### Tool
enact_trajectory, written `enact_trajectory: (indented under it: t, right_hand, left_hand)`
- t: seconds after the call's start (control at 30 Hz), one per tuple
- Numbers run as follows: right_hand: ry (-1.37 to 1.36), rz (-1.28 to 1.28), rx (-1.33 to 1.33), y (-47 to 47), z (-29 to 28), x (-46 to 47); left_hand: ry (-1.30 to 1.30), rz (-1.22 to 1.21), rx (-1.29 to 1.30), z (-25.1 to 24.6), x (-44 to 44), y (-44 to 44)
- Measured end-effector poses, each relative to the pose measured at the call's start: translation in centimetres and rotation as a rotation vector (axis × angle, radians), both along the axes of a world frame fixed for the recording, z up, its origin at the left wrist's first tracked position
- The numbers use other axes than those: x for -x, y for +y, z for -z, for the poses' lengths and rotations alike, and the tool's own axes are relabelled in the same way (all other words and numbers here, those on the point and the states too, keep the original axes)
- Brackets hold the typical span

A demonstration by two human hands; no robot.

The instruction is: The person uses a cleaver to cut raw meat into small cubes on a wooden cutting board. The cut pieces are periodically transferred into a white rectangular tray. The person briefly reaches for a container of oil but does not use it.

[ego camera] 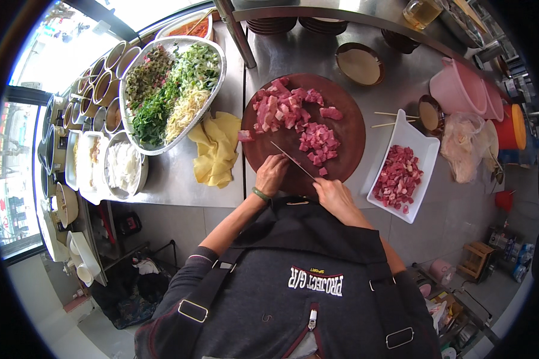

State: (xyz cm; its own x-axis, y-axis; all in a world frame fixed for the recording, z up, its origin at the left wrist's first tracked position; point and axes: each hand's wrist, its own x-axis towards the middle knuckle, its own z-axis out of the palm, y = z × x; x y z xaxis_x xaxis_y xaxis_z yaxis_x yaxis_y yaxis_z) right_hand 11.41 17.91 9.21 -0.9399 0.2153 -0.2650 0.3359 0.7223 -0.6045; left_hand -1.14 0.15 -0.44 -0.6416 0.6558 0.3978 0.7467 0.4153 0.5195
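Observation:
A round, reddish-brown cutting board (pixel 350 134) lies on the steel counter in front of me. My right hand (pixel 334 197) grips the handle of a knife (pixel 294 161), its blade angled up and left over the near part of the board. Close to the blade's left side, my left hand (pixel 271 172) rests with bent fingers; whether meat lies under them cannot be seen. Larger chunks of raw red meat (pixel 278 107) are heaped at the board's far side, with a pile of small meat cubes (pixel 320 142) nearer and to the right. One meat piece (pixel 246 135) sits at the left rim.
A white tray (pixel 424 179) of diced meat stands right. Left are a yellow cloth (pixel 215 148), a large basket (pixel 220 85) of chopped vegetables, a bowl of white shreds (pixel 125 166) and several containers. A brown bowl (pixel 359 66) and pink buckets (pixel 458 87) stand farther back.

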Motion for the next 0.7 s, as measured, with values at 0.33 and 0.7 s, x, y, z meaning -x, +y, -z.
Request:
enact_trajectory:
  t: [0.33,0.7]
  right_hand:
    - [-0.025,0.009,0.057,1.7,1.4,-1.2]
    - [0.02,-0.004,-0.003,-1.0,1.1,2.0]
  left_hand:
    - [-0.049,-0.06,-0.062,-0.2,-0.7,-0.3]
    - [-0.024,-0.018,-0.068,-0.1,-0.4,-0.4]
